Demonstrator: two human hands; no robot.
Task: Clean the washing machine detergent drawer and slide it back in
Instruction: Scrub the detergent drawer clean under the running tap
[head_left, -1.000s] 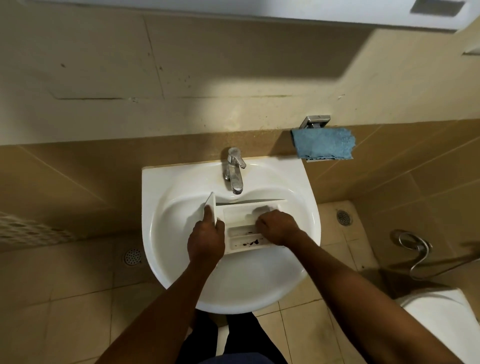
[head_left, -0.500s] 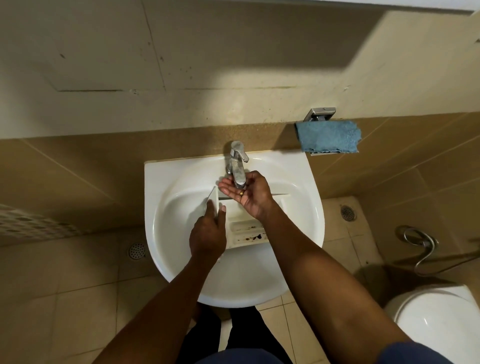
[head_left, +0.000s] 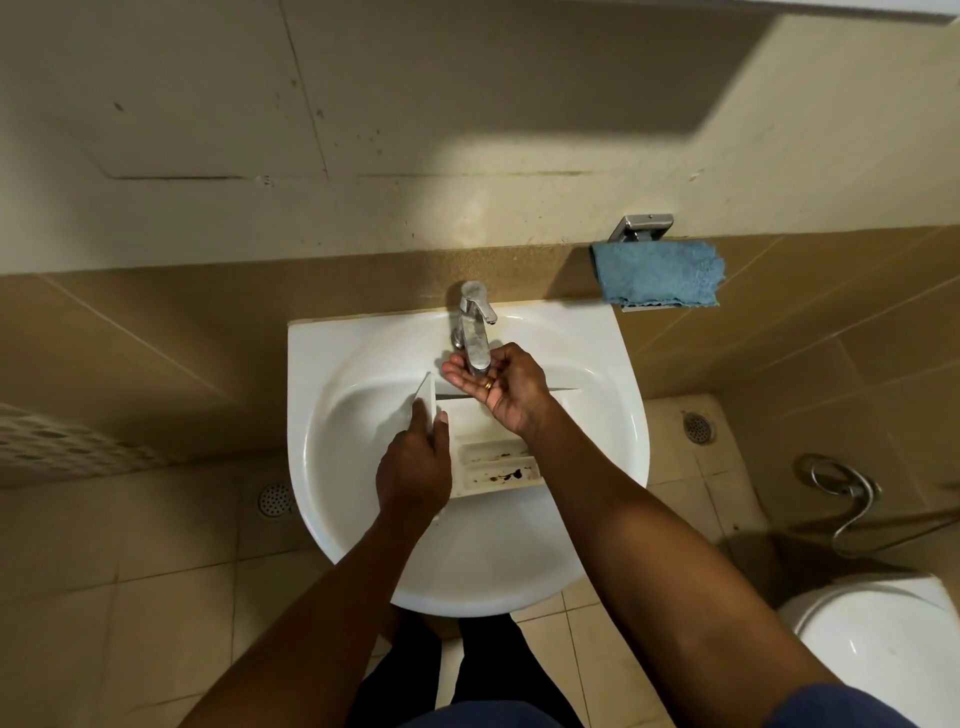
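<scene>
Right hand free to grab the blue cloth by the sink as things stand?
Probably yes. The right hand is cupped, empty, under the tap, and nothing stands between it and the blue cloth on its wall holder to the right.

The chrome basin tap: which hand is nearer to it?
Right. The right hand is cupped under the chrome basin tap; the left hand holds the white plastic drawer, farther off.

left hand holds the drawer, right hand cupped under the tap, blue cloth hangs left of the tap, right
One slip: the head view shows the blue cloth hanging right of the tap, not left. Left hand on drawer, right hand under the tap: correct.
</scene>
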